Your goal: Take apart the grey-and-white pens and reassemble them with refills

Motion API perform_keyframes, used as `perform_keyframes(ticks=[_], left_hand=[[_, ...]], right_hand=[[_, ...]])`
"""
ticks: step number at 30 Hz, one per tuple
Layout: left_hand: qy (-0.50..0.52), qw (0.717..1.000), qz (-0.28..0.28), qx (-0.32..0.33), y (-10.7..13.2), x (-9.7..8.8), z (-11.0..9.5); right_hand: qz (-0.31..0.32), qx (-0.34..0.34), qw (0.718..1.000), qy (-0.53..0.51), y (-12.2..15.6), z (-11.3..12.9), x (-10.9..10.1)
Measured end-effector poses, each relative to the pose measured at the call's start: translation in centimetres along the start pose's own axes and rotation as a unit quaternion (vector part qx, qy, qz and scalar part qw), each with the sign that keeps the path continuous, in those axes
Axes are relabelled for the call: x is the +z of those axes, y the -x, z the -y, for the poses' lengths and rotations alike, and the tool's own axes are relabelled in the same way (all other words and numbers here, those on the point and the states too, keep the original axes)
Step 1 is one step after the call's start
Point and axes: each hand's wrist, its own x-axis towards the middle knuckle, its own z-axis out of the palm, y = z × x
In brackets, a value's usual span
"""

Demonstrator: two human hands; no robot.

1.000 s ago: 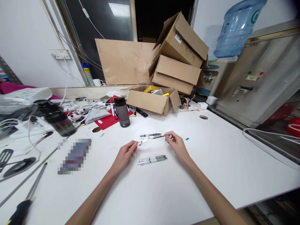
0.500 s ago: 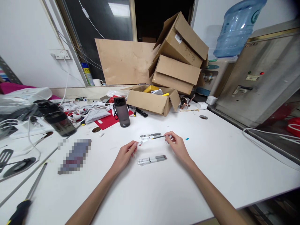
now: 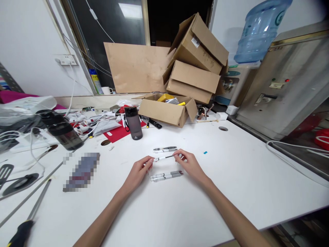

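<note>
- A screwdriver (image 3: pixel 24 224) with a black handle lies at the table's left front corner, its shaft pointing away from the person.
- A black spatula (image 3: pixel 6 170) lies flat near the left edge.
- A dark bottle (image 3: pixel 61 130) lies tilted on its side among white cables.
- A blurred grey patch (image 3: pixel 81 171) sits on the white table (image 3: pixel 231 178), left of the hands.
- A smoky upright bottle (image 3: pixel 133 122) stands behind the hands, beside a red sheet (image 3: pixel 118 132).
- The left hand (image 3: pixel 138 173) is closed, thumb and fingertips pinching the pale left end of a pen (image 3: pixel 163 157).
- That pen is held level just above the table, between both hands, near the table's middle.
- A pair of pens (image 3: pixel 165 149) lies just behind the held pen, on the table.
- Another pair of pens (image 3: pixel 166 175) lies just in front of it, between the two wrists, apart from the fingers.
- The right hand (image 3: pixel 189 165) is closed on the pen's dark right end, fingers curled around it.
- An open box (image 3: pixel 167 109) sits at the back, with more boxes (image 3: pixel 197 58) stacked askew above it.
- A small blue scrap (image 3: pixel 205 152) lies right of the right hand.
- A water jug (image 3: pixel 259 31) stands upside down at the far right, above a metal cabinet (image 3: pixel 282 85).
</note>
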Motion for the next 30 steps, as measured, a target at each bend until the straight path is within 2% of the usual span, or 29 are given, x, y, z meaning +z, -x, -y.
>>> perform_keyframes(ticks=[6, 11, 17, 22, 30], left_hand=[[-0.008, 1.000, 0.004, -0.002, 0.0, 0.1, -0.3], [-0.009, 1.000, 0.004, 0.000, 0.0, 0.1, -0.3], [0.003, 1.000, -0.011, 0.000, -0.1, -0.3, 0.0], [0.002, 1.000, -0.021, -0.005, -0.2, -0.5, 0.1], [-0.006, 1.000, -0.026, -0.006, -0.2, -0.3, 0.0]], right_hand=[[0.020, 0.008, 1.000, -0.004, 0.3, 0.4, 0.1], [0.028, 0.029, 0.999, -0.035, 0.1, -0.3, -0.1], [-0.028, 0.030, 0.995, -0.095, -0.7, -1.9, -0.4], [-0.085, 0.011, 0.988, -0.129, -1.1, -2.0, -0.8], [-0.077, 0.017, 0.987, -0.140, -0.9, -1.2, -0.8]])
